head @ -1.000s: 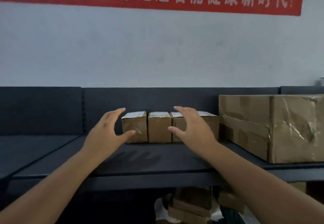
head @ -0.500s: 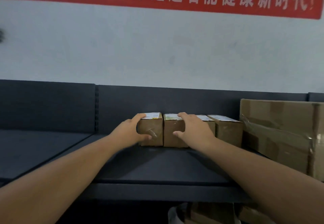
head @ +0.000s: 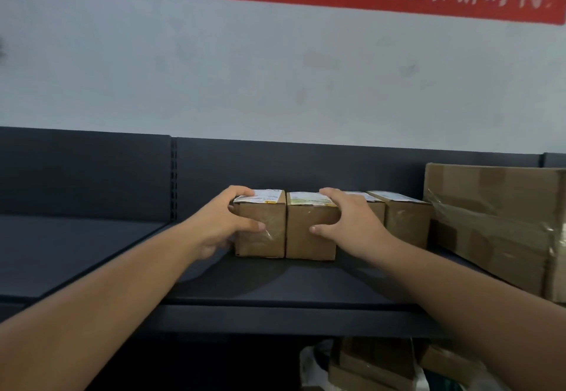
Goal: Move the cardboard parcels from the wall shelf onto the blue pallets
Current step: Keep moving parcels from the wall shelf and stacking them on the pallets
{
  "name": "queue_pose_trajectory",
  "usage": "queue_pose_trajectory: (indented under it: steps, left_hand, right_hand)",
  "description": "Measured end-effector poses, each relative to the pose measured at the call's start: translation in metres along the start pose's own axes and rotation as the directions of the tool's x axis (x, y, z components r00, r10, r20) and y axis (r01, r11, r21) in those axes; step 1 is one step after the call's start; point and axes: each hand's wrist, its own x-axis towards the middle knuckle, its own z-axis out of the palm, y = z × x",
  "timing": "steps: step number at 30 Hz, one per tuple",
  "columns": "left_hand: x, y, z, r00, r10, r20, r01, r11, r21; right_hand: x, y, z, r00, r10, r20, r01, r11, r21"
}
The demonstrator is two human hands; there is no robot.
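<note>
Head view showed the left hand (head: pixel 225 225) and right hand (head: pixel 346 225) clamping two small cardboard parcels (head: pixel 286 231) together on the wall shelf (head: pixel 275 292); lifting both clear seemed next.

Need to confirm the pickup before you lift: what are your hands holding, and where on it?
Two small parcels, side by side. Left hand grips the left parcel at its outer left side; right hand grips the second parcel at its right side. Both rest on the shelf.
</note>
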Motion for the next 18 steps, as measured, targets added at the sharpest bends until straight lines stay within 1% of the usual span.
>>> queue_pose_trajectory:
  steps: [2, 4, 6, 9, 11, 13, 16, 18]
  left_hand:
    - [-0.008, 0.001, 0.001, 1.000, -0.001, 0.015, 0.002, 0.999, -0.032]
    - [-0.017, 0.002, 0.004, 1.000, 0.019, 0.012, -0.019, 0.999, -0.033]
    - [-0.027, 0.003, 0.009, 0.999, 0.053, -0.004, -0.053, 0.998, -0.028]
    - [-0.045, 0.008, 0.019, 0.994, 0.093, -0.054, -0.096, 0.994, -0.055]
    - [-0.060, 0.012, 0.028, 0.987, 0.119, -0.111, -0.131, 0.986, -0.108]
    - [-0.077, 0.015, 0.035, 0.970, 0.160, -0.184, -0.184, 0.975, -0.122]
    - [-0.107, 0.017, 0.041, 0.919, 0.237, -0.315, -0.273, 0.959, -0.075]
    - [-0.131, 0.017, 0.041, 0.876, 0.273, -0.397, -0.306, 0.952, -0.021]
  right_hand:
    - [-0.006, 0.001, -0.004, 1.000, -0.011, 0.028, 0.010, 1.000, 0.021]
    - [-0.014, 0.000, -0.006, 0.999, -0.017, 0.049, 0.013, 0.997, 0.082]
    - [-0.022, 0.000, -0.006, 0.999, -0.027, 0.023, 0.023, 0.989, 0.147]
    - [-0.032, -0.001, -0.011, 0.998, -0.050, -0.038, 0.057, 0.979, 0.193]
    - [-0.040, -0.001, -0.018, 0.994, -0.085, -0.067, 0.097, 0.972, 0.215]
    - [-0.050, -0.003, -0.025, 0.984, -0.142, -0.109, 0.163, 0.962, 0.217]
    - [-0.064, -0.008, -0.025, 0.965, -0.212, -0.151, 0.244, 0.938, 0.244]
    - [-0.073, -0.014, -0.018, 0.955, -0.246, -0.165, 0.285, 0.915, 0.286]
